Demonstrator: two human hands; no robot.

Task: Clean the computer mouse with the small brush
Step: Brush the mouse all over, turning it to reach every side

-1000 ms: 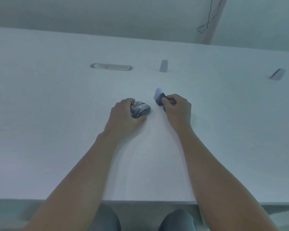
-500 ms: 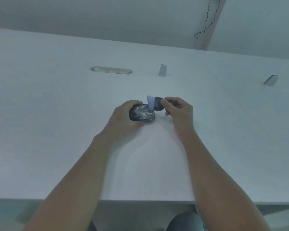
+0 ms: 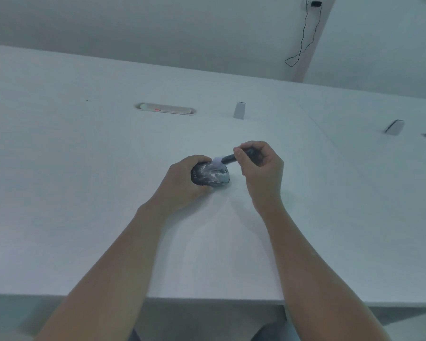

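Both hands are working mid-table: left hand (image 3: pixel 180 179) is clasping the dusty black computer mouse (image 3: pixel 210 176), right hand (image 3: pixel 260 166) is pinching the small black white-bristled brush (image 3: pixel 223 160) against it. Beyond, toward the white table's (image 3: pixel 84 193) far edge, an oval cable slot (image 3: pixel 165 109) and a small grey wedge-shaped stand (image 3: pixel 239 110) are sitting well apart from the mouse.

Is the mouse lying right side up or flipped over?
Right side up: the mouse shows its scroll wheel on top, flat on the table.

No text, brand, number or sign can be read anywhere: faint pale marks at the left end of the dark, white-smeared mouse (image 3: pixel 210 175) may be lettering but are too blurred to read, and the white bench (image 3: pixel 84 193) carries no legible print.
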